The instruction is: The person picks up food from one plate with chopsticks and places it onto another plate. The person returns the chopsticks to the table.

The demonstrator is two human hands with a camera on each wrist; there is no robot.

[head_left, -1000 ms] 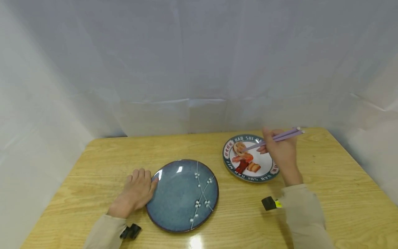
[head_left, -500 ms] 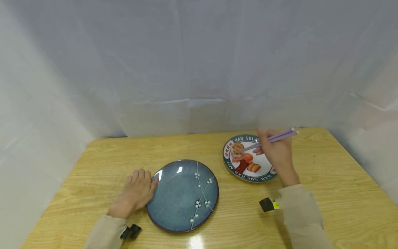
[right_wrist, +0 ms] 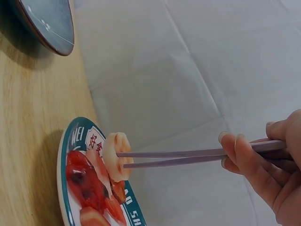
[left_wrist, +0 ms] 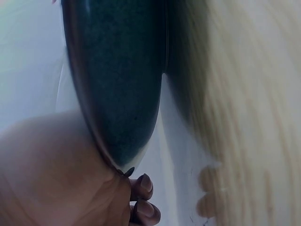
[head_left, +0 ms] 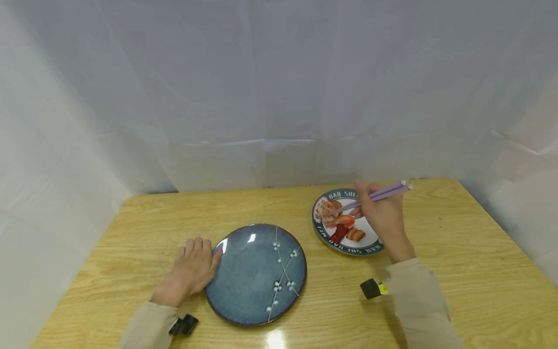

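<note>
My right hand [head_left: 385, 213] holds a pair of lilac chopsticks [head_left: 378, 195] over a small plate with a green lettered rim [head_left: 350, 250]. Their tips lie at a lotus root slice [right_wrist: 112, 162], which stands on edge above the other food in the right wrist view. A shrimp [head_left: 347, 220], a dark red glazed piece [head_left: 338, 233] and a striped meat slice [head_left: 355, 234] lie on that plate. At the left, my left hand [head_left: 189, 266] grips the edge of a large blue plate [head_left: 250, 271], thumb over the rim; fingertips [left_wrist: 145, 209] show below the rim in the left wrist view.
Both plates stand on a wooden table [head_left: 471, 271], the blue one nearer and left of the small one. A pale sheet [head_left: 279, 97] hangs behind the table and along both sides. Black wrist devices [head_left: 370, 289] stick out from both sleeves.
My right hand has moved a little left with the chopsticks. The lotus root slice has shifted left with their tips, toward the small plate's rim. The left hand and the blue plate stay put.
</note>
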